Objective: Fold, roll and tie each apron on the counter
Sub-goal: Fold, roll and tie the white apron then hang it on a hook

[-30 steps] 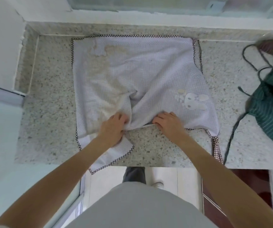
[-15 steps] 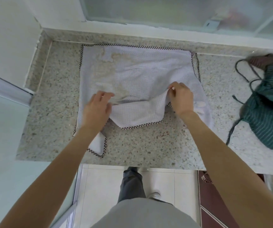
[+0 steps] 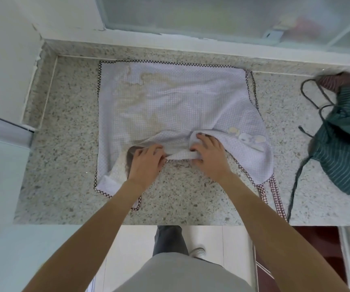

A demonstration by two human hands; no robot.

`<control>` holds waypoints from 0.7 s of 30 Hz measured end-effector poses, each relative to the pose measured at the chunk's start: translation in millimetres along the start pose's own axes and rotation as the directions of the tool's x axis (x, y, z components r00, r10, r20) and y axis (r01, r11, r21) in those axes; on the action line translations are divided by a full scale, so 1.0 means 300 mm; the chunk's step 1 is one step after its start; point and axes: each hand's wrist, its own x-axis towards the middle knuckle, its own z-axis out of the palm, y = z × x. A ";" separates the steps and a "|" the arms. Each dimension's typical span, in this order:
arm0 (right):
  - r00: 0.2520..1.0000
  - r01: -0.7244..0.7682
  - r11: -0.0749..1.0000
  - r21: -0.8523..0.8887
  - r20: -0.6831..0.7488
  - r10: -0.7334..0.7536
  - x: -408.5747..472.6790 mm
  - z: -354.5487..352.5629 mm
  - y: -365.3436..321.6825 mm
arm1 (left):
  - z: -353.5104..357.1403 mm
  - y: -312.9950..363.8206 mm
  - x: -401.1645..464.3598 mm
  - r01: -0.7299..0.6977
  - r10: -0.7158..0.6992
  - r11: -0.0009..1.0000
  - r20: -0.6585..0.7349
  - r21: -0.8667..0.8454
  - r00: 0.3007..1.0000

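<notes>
both hands, l [image 3: 146,163] & r [image 3: 208,153], pinch white apron [image 3: 180,98] near edge; counter [image 3: 64,144]

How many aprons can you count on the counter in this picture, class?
2. The white checked apron lies spread mid-counter, both hands gripping its near edge. The green striped apron lies crumpled at the counter's right end; another reddish cloth behind it may be hidden.

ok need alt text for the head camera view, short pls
Seen from above, a person's left hand and right hand pinch the near edge of a stained white checked-trim apron spread on a speckled stone counter. A crumpled green striped apron lies to the right.
</notes>
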 end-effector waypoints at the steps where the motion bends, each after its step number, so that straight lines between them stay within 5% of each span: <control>1: 0.994 -0.013 0.999 0.044 -0.110 0.018 0.008 -0.006 -0.007 | -0.008 -0.003 0.001 -0.019 0.018 1.000 -0.032 -0.010 0.999; 5: 0.899 0.013 0.993 0.118 -0.436 0.040 0.025 -0.080 -0.026 | -0.069 0.012 -0.008 0.020 -0.049 0.987 -0.183 -0.159 0.982; 10: 0.837 -0.043 0.999 0.026 -0.545 0.050 0.004 -0.198 -0.014 | -0.170 0.049 -0.008 0.075 -0.176 0.949 -0.316 -0.307 0.932; 15: 0.824 -0.059 0.996 0.065 -0.560 0.085 -0.119 -0.258 -0.003 | -0.223 0.094 -0.032 0.207 -0.307 0.879 -0.177 -0.429 0.935; 18: 0.795 -0.062 0.993 0.099 -0.596 0.109 -0.214 -0.285 0.043 | -0.246 0.097 -0.060 0.162 -0.218 0.912 -0.111 -0.377 0.970; 21: 0.843 0.069 0.997 0.017 -0.536 -0.049 -0.301 -0.312 0.081 | -0.277 0.061 -0.102 0.074 -0.040 0.940 0.105 -0.334 0.994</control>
